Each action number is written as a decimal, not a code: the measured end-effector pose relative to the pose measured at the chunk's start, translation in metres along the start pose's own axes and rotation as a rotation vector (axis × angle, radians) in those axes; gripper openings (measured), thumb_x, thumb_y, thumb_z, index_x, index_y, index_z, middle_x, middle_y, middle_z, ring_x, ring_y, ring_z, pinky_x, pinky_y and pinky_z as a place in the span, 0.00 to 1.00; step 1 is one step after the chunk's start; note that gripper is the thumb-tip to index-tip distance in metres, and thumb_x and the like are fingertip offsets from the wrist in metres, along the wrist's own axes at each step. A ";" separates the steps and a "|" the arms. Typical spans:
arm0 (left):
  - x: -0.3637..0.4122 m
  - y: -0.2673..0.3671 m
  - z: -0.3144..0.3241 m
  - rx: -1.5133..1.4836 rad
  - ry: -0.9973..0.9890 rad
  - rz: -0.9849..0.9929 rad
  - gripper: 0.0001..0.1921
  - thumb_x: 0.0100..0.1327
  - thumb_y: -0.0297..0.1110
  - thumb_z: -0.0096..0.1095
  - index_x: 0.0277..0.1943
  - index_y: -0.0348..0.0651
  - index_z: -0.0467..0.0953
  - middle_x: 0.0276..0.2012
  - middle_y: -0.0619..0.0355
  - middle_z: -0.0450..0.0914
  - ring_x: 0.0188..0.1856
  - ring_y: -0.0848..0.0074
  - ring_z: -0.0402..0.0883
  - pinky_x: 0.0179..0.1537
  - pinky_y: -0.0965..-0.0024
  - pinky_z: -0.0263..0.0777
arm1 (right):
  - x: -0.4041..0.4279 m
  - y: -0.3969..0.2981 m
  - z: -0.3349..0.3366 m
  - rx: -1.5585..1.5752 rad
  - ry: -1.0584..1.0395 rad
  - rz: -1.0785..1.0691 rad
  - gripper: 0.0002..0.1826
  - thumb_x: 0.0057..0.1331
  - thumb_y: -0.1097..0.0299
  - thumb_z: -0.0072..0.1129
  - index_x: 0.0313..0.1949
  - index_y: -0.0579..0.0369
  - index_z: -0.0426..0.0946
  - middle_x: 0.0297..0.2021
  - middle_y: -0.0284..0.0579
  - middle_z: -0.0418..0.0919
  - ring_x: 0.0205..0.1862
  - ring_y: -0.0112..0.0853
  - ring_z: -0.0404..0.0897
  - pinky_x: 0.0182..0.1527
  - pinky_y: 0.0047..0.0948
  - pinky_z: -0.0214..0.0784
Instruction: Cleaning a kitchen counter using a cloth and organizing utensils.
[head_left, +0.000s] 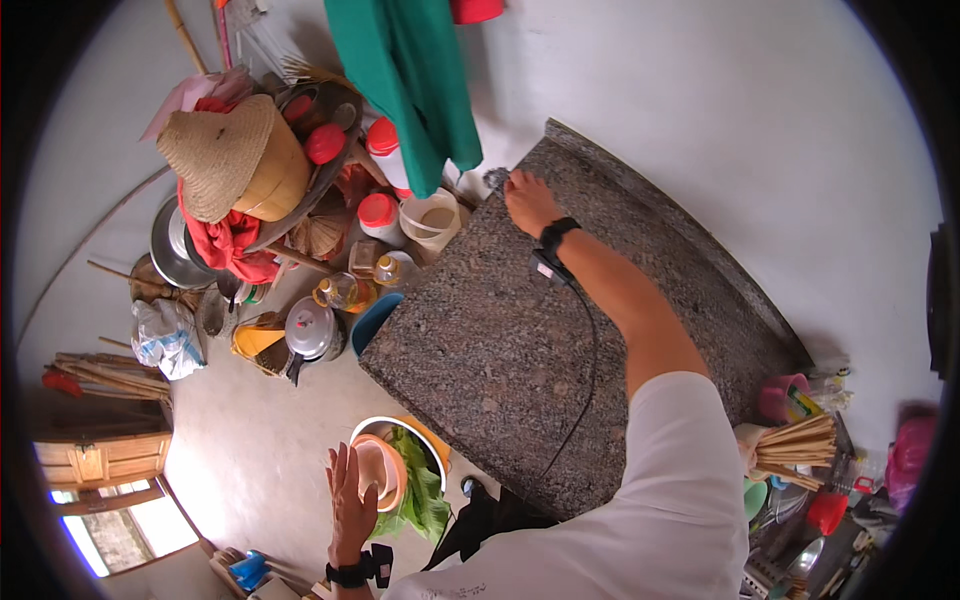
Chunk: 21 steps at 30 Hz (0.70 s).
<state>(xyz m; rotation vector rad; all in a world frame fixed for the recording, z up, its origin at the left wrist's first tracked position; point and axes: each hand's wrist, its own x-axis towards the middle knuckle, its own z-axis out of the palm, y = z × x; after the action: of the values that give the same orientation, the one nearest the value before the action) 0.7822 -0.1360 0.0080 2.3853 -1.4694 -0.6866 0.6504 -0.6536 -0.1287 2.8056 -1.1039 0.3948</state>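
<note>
My right hand (531, 204) is at the far corner of a speckled granite countertop (495, 330). Its fingers are curled against a grey, shaggy wad (496, 178) that looks like a steel wool scourer, partly hidden by them. A black wrist strap holds a small device, and a thin cable runs from it across the stone. My left hand (349, 499) is held up over the floor side, fingers extended and holding nothing. Behind it in the view are an orange plastic basin (397, 480) and green leafy vegetables (420, 487) in a white-rimmed bucket (384, 421).
A raised stone lip (697, 247) borders the countertop along the wall. Chopsticks in a holder (795, 448) and a pink cup (781, 397) stand at its right end. Beyond the left edge are a white pail (429, 217), oil bottles (345, 291) and a pressure cooker (311, 330). Green cloth (409, 82) hangs above.
</note>
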 end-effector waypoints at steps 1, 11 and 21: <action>0.003 0.006 -0.001 0.004 -0.002 0.016 0.33 0.65 0.52 0.40 0.64 0.35 0.53 0.65 0.42 0.50 0.67 0.48 0.44 0.64 0.48 0.39 | 0.003 0.005 0.003 -0.007 0.006 0.014 0.08 0.62 0.72 0.46 0.37 0.63 0.70 0.41 0.45 0.66 0.45 0.40 0.67 0.45 0.37 0.63; 0.001 0.019 0.012 -0.009 -0.046 0.003 0.31 0.60 0.36 0.52 0.64 0.36 0.53 0.66 0.43 0.49 0.68 0.49 0.41 0.63 0.45 0.37 | -0.022 0.100 -0.022 -0.300 -0.239 0.338 0.08 0.62 0.67 0.51 0.33 0.48 0.81 0.51 0.44 0.65 0.52 0.38 0.63 0.52 0.39 0.57; 0.007 0.035 0.006 -0.056 -0.033 0.116 0.31 0.63 0.42 0.48 0.65 0.35 0.52 0.66 0.42 0.49 0.68 0.48 0.41 0.64 0.46 0.37 | -0.266 0.173 -0.100 -0.393 -0.306 0.818 0.09 0.57 0.68 0.49 0.34 0.51 0.79 0.48 0.42 0.66 0.53 0.39 0.63 0.48 0.44 0.60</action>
<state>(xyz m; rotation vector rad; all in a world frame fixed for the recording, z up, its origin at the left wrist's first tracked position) 0.7555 -0.1581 0.0169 2.2381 -1.5661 -0.7318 0.3247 -0.5871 -0.1058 2.0071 -2.0994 -0.2030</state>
